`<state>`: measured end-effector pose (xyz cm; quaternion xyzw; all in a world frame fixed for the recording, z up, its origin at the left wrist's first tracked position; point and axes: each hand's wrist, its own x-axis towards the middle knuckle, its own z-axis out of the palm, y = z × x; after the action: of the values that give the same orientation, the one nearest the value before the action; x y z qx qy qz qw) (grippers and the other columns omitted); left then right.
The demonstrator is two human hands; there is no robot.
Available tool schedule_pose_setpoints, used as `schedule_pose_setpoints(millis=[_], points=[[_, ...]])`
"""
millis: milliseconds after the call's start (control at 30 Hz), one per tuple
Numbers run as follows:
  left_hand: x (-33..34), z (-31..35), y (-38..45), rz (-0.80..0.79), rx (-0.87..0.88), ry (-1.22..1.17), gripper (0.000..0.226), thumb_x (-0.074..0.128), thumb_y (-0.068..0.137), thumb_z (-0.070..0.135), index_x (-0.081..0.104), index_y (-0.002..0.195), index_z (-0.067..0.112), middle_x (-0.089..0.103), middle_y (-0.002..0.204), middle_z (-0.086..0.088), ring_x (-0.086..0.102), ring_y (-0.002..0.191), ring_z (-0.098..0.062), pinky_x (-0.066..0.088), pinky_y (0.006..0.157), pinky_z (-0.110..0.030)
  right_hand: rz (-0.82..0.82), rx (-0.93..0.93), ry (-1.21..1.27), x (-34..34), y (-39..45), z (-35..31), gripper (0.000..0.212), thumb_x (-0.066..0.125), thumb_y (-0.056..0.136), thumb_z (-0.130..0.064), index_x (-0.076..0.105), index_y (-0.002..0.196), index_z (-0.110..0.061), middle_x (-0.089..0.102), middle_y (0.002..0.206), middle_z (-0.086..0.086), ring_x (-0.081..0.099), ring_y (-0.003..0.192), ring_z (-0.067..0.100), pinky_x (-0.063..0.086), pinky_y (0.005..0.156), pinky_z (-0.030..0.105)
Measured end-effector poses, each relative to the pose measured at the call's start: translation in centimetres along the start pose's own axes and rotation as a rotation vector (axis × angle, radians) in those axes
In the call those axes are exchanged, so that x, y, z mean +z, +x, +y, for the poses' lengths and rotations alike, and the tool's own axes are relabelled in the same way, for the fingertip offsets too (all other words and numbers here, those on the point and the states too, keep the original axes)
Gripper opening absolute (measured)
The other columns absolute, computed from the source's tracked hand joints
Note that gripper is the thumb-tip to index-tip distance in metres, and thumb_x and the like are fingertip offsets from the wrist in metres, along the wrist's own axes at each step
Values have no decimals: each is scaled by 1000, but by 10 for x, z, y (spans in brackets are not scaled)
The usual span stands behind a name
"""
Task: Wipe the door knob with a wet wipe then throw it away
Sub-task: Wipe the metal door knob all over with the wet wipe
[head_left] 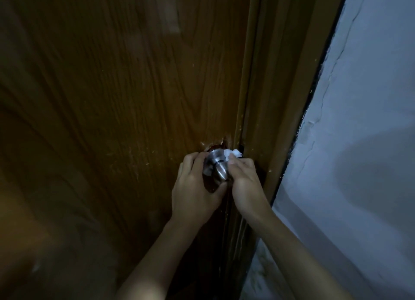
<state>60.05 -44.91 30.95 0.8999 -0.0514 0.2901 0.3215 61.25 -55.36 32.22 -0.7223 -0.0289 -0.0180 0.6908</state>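
Pinching the crumpled wet wipe [232, 153], right hand [243, 178] fingers [233, 162] press it on the steel door knob's [216, 167] upper right. Left hand [195, 187] fingers curl round the knob's left side. Wipe: soft, light, limp; keep it bunched. Knob likely slick.

We face a brown wooden door [112, 97] with a strong vertical grain, its surface scuffed with pale scratches and small chips toward its right edge. Just beside it on the right we see the door frame [280, 86], the same brown wood, running up at a slant (the wide lens tilts everything). Right of the frame stands a pale bluish-white wall [359, 142] whose paint is cracked and wrinkled in long lines. The light is dim, and a soft shadow lies across the wall's lower part.
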Motion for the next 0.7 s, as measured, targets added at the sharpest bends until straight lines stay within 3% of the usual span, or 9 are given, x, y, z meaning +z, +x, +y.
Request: schedule_pose_setpoints(millis=[100, 200, 267, 333, 433, 633, 700], points=[[-2, -1, 1, -14, 23, 36, 71, 76, 66, 38, 47, 126, 16, 50, 124, 0, 48, 112, -12, 44, 80, -21, 30, 171, 155, 1, 8, -5, 36, 40, 94, -37, 43, 120, -12, 58, 101, 4, 57, 92, 14, 44, 79, 32], [-6, 0, 2, -43, 54, 91, 72, 75, 67, 41, 45, 127, 16, 49, 125, -1, 46, 114, -13, 39, 80, -18, 3, 152, 185, -3, 4, -5, 19, 42, 94, -33, 47, 108, -21, 57, 92, -5, 54, 84, 4, 38, 66, 22], [-11, 2, 5, -74, 74, 130, 73, 72, 69, 43, 43, 130, 16, 47, 127, 0, 44, 116, -12, 37, 81, -17, -16, 90, 97, -6, -1, -4, 16, 41, 94, -34, 50, 104, -25, 57, 101, -2, 56, 93, 8, 40, 70, 20], [-14, 3, 8, -101, 92, 169, 77, 70, 70, 48, 38, 133, 18, 46, 129, 2, 42, 116, -11, 33, 81, -16, -24, 61, 110, -6, -4, -3, 27, 38, 95, -36, 50, 112, -19, 57, 103, -2, 55, 96, 8, 43, 74, 17], [-20, 5, 12, -134, 107, 201, 80, 68, 70, 52, 34, 135, 21, 43, 130, 5, 39, 118, -9, 29, 83, -15, -43, 125, 170, -8, 2, -3, 37, 36, 95, -38, 46, 124, -15, 58, 107, -3, 54, 103, 12, 41, 97, 34], [-22, 4, 14, -146, 115, 200, 78, 67, 72, 51, 35, 135, 20, 43, 130, 5, 39, 119, -9, 30, 83, -16, -52, 160, 250, -9, -2, -3, 39, 35, 94, -37, 45, 128, -19, 55, 111, -3, 52, 98, 7, 38, 88, 30], [-22, 5, 14, -147, 121, 203, 78, 68, 72, 50, 34, 136, 21, 44, 129, 5, 40, 119, -9, 31, 83, -16, -65, 210, 283, -10, 0, -6, 45, 35, 93, -39, 41, 134, -20, 53, 123, 0, 49, 107, 13, 35, 98, 34]])
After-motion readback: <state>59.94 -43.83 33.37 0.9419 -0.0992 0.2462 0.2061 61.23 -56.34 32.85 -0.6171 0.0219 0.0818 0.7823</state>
